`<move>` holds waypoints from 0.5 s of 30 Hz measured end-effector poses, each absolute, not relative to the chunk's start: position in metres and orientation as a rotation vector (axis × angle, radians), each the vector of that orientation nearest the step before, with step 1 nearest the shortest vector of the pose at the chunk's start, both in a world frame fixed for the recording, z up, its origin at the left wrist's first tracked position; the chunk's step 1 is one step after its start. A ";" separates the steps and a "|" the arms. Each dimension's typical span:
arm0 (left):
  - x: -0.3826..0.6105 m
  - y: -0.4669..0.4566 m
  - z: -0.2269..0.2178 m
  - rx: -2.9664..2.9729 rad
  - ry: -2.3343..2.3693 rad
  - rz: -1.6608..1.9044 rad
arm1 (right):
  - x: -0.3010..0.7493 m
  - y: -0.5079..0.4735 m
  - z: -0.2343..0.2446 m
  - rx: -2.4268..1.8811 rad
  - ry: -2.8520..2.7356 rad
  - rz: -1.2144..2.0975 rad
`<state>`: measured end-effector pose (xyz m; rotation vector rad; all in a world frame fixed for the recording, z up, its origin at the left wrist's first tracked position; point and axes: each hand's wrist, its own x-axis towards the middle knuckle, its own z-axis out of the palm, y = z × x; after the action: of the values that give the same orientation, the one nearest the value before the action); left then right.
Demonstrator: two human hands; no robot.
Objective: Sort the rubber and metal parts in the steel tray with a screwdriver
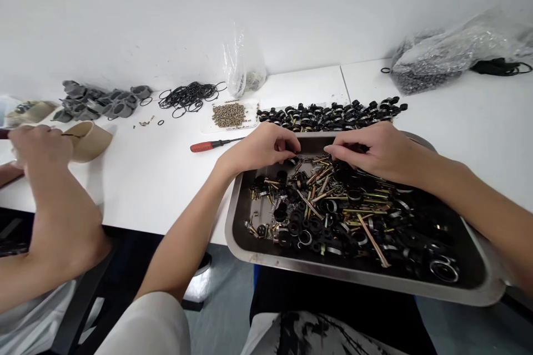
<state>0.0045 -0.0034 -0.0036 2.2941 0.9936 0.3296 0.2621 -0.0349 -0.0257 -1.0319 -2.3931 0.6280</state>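
A metal tray (266,259) extends over the table's front edge, filled with a jumble of black ring-shaped clamps (305,238), long bolts (372,239) and small screws. Over its far left part is my left hand (270,144), fingers curled in and thumb pressed toward them. A black ring part shows just under those fingertips; whether they grip it is unclear. My right hand (370,147) hovers over the tray's far middle with thumb and forefinger brought together, and whatever is between them is hidden. The two hands are a short gap apart.
Behind the tray lie rows of black clamps (328,116). Left of them are brass nuts (229,115), a red-handled screwdriver (204,147), black rings (189,97) and grey fittings (100,101). A plastic bag (428,66) sits back right. A co-worker's hand (41,144) is beside a beige cup (92,141).
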 end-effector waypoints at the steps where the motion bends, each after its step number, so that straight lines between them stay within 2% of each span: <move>1: 0.005 -0.004 -0.004 2.300 1.000 0.363 | 0.262 -0.035 -0.025 -1.037 -2.391 0.629; 6: 0.004 -0.005 0.003 2.275 0.940 0.458 | 0.263 -0.035 -0.026 -1.059 -2.395 0.639; 11: -0.005 -0.016 0.025 2.178 0.633 -0.077 | 0.264 -0.035 -0.027 -1.084 -2.396 0.671; 15: -0.002 -0.036 0.038 2.249 0.774 -0.434 | 0.264 -0.035 -0.026 -1.113 -2.398 0.724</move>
<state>-0.0021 -0.0358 0.0379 2.2494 0.7737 -0.4340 0.2640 -0.0347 -0.0263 -1.1131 -2.3976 0.7242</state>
